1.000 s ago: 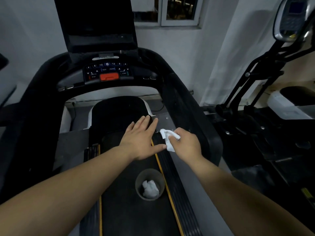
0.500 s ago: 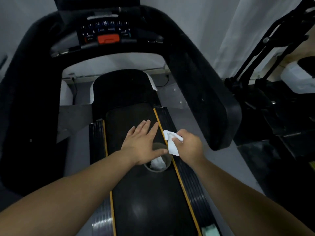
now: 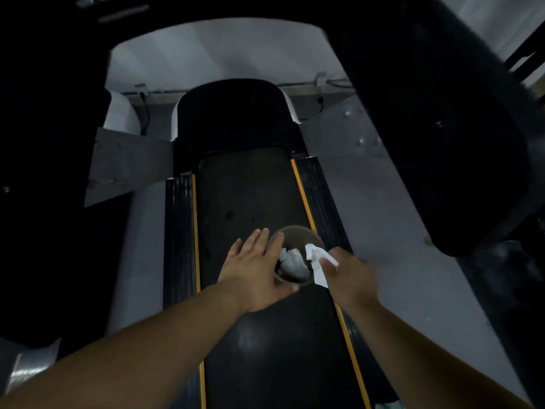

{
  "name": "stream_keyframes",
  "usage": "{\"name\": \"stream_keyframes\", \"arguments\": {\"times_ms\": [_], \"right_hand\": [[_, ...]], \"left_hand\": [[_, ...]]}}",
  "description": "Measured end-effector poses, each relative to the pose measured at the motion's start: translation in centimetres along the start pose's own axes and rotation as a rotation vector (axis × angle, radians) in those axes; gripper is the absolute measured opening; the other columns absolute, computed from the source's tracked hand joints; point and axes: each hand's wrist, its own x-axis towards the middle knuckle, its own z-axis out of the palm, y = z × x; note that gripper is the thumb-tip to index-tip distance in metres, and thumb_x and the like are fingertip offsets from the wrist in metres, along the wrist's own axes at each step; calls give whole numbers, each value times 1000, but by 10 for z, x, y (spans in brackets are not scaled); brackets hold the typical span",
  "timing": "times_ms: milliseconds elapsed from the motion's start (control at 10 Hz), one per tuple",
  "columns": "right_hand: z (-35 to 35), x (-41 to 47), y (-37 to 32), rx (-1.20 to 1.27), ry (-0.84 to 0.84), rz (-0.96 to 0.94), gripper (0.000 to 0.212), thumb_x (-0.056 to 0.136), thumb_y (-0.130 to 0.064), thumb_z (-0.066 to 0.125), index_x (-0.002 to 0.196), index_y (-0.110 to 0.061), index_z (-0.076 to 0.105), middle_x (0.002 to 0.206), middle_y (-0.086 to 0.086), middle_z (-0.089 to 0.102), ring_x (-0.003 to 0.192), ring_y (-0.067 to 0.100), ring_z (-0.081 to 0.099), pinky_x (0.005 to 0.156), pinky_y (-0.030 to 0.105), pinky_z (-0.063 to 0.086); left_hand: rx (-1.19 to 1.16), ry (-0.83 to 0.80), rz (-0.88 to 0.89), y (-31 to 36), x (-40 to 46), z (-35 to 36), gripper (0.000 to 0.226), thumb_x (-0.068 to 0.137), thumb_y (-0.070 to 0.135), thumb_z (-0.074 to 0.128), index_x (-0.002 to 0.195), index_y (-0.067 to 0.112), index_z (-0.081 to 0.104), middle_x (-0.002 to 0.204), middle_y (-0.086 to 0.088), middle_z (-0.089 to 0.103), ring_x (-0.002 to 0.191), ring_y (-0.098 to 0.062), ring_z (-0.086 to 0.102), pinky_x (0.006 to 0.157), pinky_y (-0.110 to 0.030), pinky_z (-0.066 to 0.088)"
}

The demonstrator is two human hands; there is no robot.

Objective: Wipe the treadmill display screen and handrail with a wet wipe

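Your wet wipe (image 3: 317, 265) is pinched in your right hand (image 3: 349, 276), a white crumpled sheet hanging down from your closed fingertips at the right edge of the cup (image 3: 295, 255). Your right hand is curled shut around the top of the wipe, and the loose end drapes over the cup's rim at about 3 o'clock. Inside the cup lies a second wad of white tissue (image 3: 293, 262), bunched up against the bottom.

The cup is a small, round, clear or greyish container standing upright on the treadmill belt (image 3: 250, 202), close to the belt's right yellow stripe (image 3: 303, 196). Your left hand (image 3: 253, 273) is spread open and flat, fingers together and pointing toward 12 o'clock, with the thumb reaching under the cup's near rim at about 7 o'clock. It lies against the cup's left side; whether it presses on the cup or only hovers beside it cannot be told. It has hold of nothing.

The belt runs from 6 o'clock up to the black motor cover (image 3: 233, 113) at 12 o'clock. Ribbed black side rails (image 3: 178, 231) flank the belt outside the 2 yellow stripes. The wide black handrail (image 3: 442, 128) sweeps down at 2 o'clock, well apart from your hands, and the other side of the frame fills the 9 o'clock area in deep shadow. The display screen is out of sight above the arch. Grey floor (image 3: 398, 261) shows at 3 o'clock.
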Motion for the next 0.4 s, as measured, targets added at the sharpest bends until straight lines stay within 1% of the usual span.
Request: {"name": "stream_keyframes", "arguments": {"times_ms": [100, 200, 300, 400], "right_hand": [[38, 20, 19, -17, -19, -15, 23, 102, -36, 48, 101, -17, 61, 90, 4, 69, 84, 23, 66, 71, 38, 53], [67, 43, 30, 17, -45, -11, 23, 103, -34, 47, 106, -16, 62, 97, 6, 70, 90, 25, 66, 74, 37, 52], [94, 67, 35, 63, -46, -9, 32, 102, -35, 48, 126, -17, 60, 117, 10, 69, 108, 30, 63, 88, 43, 53], [118, 83, 40, 76, -101, -4, 51, 100, -39, 51, 148, -21, 44, 143, 9, 57, 131, 29, 52, 102, 43, 48]], "left_hand": [[-17, -7, -23, -9, 28, 31, 108, 86, 82, 44, 161, 30, -12, 172, -5, -11, 157, -18, -16, 127, -49, -1], [-58, -12, -64, -16, 55, 56, 107, 86, 81, 45, 161, 30, -12, 172, -5, -12, 157, -19, -15, 127, -47, -1], [-76, -20, -97, -23, 76, 77, 107, 87, 81, 46, 161, 30, -12, 172, -5, -12, 157, -19, -14, 127, -47, -1], [-80, -31, -125, -25, 92, 91, 108, 87, 80, 47, 161, 29, -12, 172, -6, -12, 157, -20, -14, 127, -47, -1]]}}
